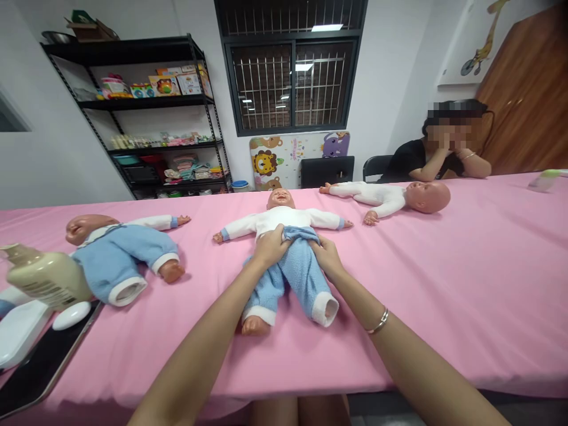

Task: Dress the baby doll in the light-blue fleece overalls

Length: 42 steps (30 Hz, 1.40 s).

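A baby doll [280, 200] lies on its back in the middle of the pink-covered table, head away from me. It wears a white long-sleeved top [284, 218] with blue cuffs and blue trousers [302, 266] with white hems. My left hand [271, 247] is closed on the left side of the trousers' waistband, thumb on top. On the other side my right hand [326, 255] grips the waistband too, its fingers partly hidden in the cloth. The waistband is bunched up between both hands. One doll foot [256, 325] sticks out of the left trouser leg.
A second doll [128, 248] in blue trousers lies at left, beside a pump bottle [48, 277], a white case [22, 331] and a dark tablet-like slab [53, 361]. A third doll [386, 196] in white lies at back right. A person [437, 148] sits across the table [465, 284].
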Available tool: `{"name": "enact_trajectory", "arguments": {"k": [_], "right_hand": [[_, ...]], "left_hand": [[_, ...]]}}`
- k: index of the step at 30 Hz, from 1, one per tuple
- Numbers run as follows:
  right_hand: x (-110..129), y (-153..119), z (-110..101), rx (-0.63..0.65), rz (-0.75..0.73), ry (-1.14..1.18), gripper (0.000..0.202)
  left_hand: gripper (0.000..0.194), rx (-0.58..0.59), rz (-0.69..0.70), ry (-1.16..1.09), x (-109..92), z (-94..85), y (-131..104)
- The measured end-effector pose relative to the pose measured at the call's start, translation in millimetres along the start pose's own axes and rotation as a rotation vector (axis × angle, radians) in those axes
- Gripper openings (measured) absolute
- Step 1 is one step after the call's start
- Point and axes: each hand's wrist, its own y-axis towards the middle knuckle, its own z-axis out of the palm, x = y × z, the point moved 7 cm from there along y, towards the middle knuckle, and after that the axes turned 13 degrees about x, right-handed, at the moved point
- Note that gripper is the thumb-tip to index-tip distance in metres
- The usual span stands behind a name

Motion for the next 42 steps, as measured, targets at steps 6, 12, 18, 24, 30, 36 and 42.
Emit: {"name": "enact_trajectory", "arguments": {"k": [6,12,18,24,30,36,42], "right_hand": [[-11,0,-2,-0.043,0.098,0.14,0.043],[-24,4,-20,-0.1,0.246,0.133,0.037],[-26,4,-14,-0.081,0.165,0.243,0.03],[-32,0,-5,-0.066,0.208,0.312,0.03],[-30,5,-12,-0.023,0.238,0.272,0.033],[-24,8,-36,-0.074,0.18,-0.26,0.013],[-15,13,-20,0.016,0.021,-0.139,0.033]], "left_hand": [[0.025,0.028,0.068,-0.061,-5,-4.7,-7],[0.102,0.245,0.366,-0.26,-25,0.1,-19],[0.085,0.308,0.454,-0.269,-26,5.5,-16],[0.071,0.164,0.303,-0.021,-23,7.3,-16],[0.051,-0.066,0.202,0.166,-22,-6.2,-17],[0.068,-0.166,-0.095,-0.154,47,-21.4,-19],[0.061,0.155,0.03,-0.795,76,1.7,-42]]}}
